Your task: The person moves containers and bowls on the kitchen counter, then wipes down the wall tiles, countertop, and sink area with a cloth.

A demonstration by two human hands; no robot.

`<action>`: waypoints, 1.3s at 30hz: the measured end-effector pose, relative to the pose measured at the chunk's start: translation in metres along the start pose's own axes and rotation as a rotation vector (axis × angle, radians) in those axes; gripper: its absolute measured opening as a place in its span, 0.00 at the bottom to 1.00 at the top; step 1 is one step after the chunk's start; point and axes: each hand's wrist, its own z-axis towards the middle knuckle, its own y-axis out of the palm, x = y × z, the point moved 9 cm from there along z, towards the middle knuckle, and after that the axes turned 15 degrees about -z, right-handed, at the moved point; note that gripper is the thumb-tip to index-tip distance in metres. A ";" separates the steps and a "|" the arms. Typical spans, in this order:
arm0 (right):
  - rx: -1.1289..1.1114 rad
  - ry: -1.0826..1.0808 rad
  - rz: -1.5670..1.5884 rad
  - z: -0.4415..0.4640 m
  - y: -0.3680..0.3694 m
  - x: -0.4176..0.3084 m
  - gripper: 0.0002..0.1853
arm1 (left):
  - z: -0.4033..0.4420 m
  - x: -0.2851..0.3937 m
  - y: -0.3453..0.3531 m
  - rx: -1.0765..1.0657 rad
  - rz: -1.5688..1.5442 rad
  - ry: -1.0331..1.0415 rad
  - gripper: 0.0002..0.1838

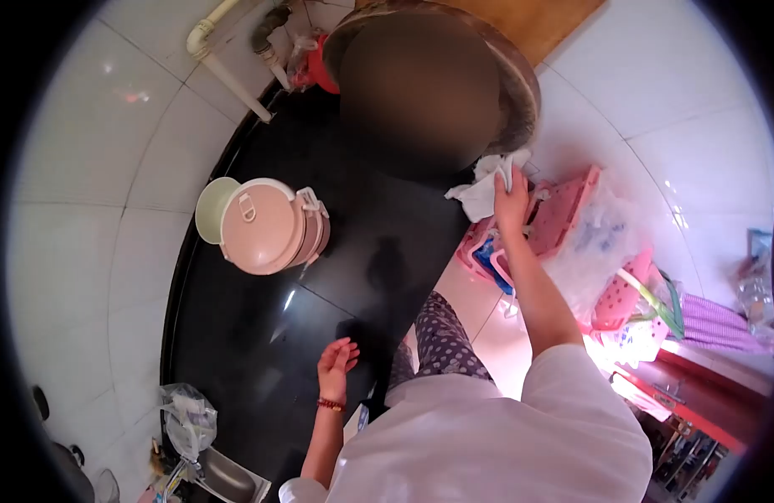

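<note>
R fingers (518, 179) grasping wht cloth (481, 198), bulk to their L, L fingers (343, 355) released, half-curled

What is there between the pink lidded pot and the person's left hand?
Only bare, glossy black countertop lies between the pink lidded pot and the left hand; the head view shows it.

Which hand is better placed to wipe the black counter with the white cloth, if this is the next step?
Probably the right hand: it grips the white cloth by the edge of the black counter. The left hand looks empty, loosely curled, and away from the cloth.
</note>
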 end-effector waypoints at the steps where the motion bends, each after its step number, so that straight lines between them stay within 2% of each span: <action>1: 0.047 -0.027 -0.106 0.020 0.024 0.010 0.21 | 0.000 -0.002 -0.006 0.047 0.000 0.007 0.14; 4: -0.214 -0.085 -0.563 0.034 0.094 0.003 0.20 | 0.006 -0.013 -0.008 0.133 -0.001 -0.037 0.13; 8: -0.122 -0.303 -0.463 -0.007 0.097 -0.052 0.23 | 0.015 -0.022 0.020 0.074 0.025 -0.077 0.12; 9: -0.198 -0.286 -0.404 -0.017 0.096 -0.062 0.24 | 0.018 -0.022 0.029 0.047 0.033 -0.080 0.12; 11: -0.330 -0.389 -0.364 -0.047 0.106 -0.081 0.21 | 0.024 -0.017 0.046 0.007 0.038 -0.081 0.13; 13: -0.755 -0.298 -0.086 -0.102 0.136 -0.093 0.13 | 0.028 -0.016 0.058 -0.025 0.053 -0.089 0.13; 14: -1.134 -0.052 0.218 -0.142 0.144 -0.105 0.09 | 0.032 -0.017 0.059 -0.042 0.040 -0.092 0.12; 16: -0.743 -0.643 0.477 -0.162 0.084 -0.178 0.16 | 0.034 -0.012 0.060 -0.046 0.058 -0.092 0.12; 17: -0.741 -0.513 0.517 -0.156 0.077 -0.183 0.22 | 0.034 -0.011 0.060 -0.045 0.065 -0.092 0.12; 20: -0.510 -0.100 0.509 -0.113 0.031 -0.161 0.19 | 0.036 -0.008 0.046 -0.028 0.065 -0.070 0.12; 23: -0.272 -0.123 0.262 -0.079 -0.012 -0.127 0.19 | 0.038 -0.014 0.026 0.035 0.092 -0.068 0.12; 24: -0.187 -0.249 0.057 -0.074 -0.012 -0.120 0.21 | 0.038 -0.014 0.023 0.055 0.092 -0.067 0.12; 27: -0.273 -0.583 -0.413 -0.097 0.048 -0.096 0.31 | 0.037 -0.017 0.019 0.064 0.064 -0.078 0.12; 30: -0.332 -0.595 -0.434 -0.099 0.084 -0.111 0.34 | 0.036 -0.020 0.019 0.067 0.044 -0.084 0.12; 34: -0.276 -0.634 -0.456 -0.074 0.112 -0.155 0.34 | 0.038 -0.023 0.024 0.076 0.036 -0.102 0.12; 37: -0.301 -0.554 -0.462 -0.047 0.137 -0.179 0.34 | 0.043 -0.023 0.028 0.081 0.025 -0.099 0.12; 39: -0.239 -0.546 -0.487 -0.039 0.147 -0.190 0.32 | 0.046 -0.017 0.032 0.084 0.016 -0.091 0.12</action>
